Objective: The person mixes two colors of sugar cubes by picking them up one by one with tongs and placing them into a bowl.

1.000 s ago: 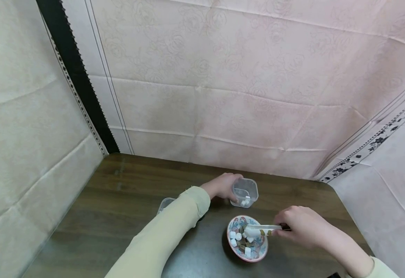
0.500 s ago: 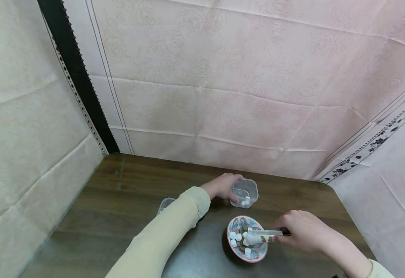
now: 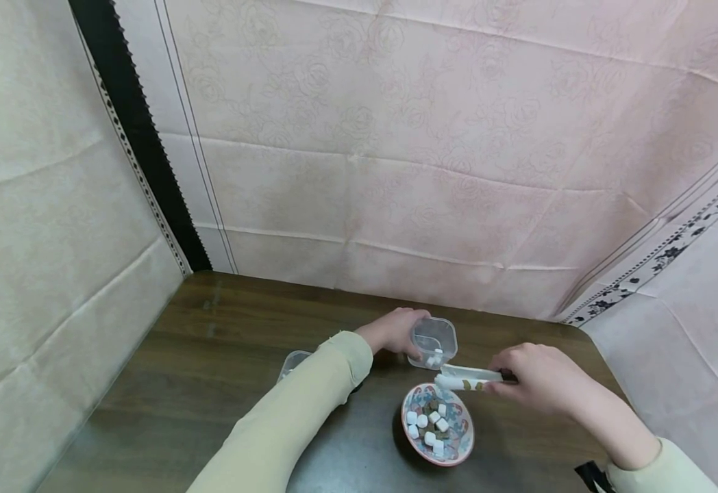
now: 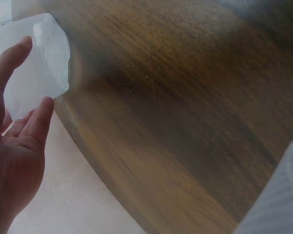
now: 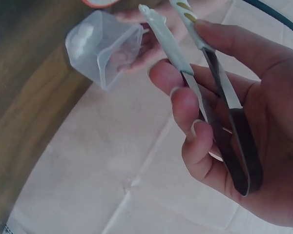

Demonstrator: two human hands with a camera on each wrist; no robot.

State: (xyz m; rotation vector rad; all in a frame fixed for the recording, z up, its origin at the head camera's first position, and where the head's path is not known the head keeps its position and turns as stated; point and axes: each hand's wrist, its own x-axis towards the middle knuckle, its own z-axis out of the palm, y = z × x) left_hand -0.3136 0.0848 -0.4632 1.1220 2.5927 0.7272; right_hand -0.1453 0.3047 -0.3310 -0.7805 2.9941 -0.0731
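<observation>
My left hand point(image 3: 392, 330) holds a clear plastic container point(image 3: 434, 331) by its left side, thumb and fingers on opposite walls. A few small white cubes point(image 3: 436, 357) lie in it. My right hand point(image 3: 538, 380) grips a pair of tongs point(image 3: 471, 379) with white tips and a metal body. Those tips hover between the container and the patterned bowl point(image 3: 465, 445); in the right wrist view the tongs' arms point(image 5: 168, 44) stand apart, with nothing visible between them. Several white cubes point(image 3: 429, 438) and some brown pieces rest in the bowl.
A second clear container point(image 3: 292, 361) stands partly hidden behind my left sleeve point(image 3: 297, 404). The dark wooden table point(image 3: 223, 370) ends at a pale cloth hanging point(image 3: 359, 205) behind it. A black strap-like piece point(image 3: 592, 475) shows near my right cuff.
The tongs have come up out of the bowl and moved back towards the container, uncovering white cubes in the bowl. My left hand and its container have stayed put.
</observation>
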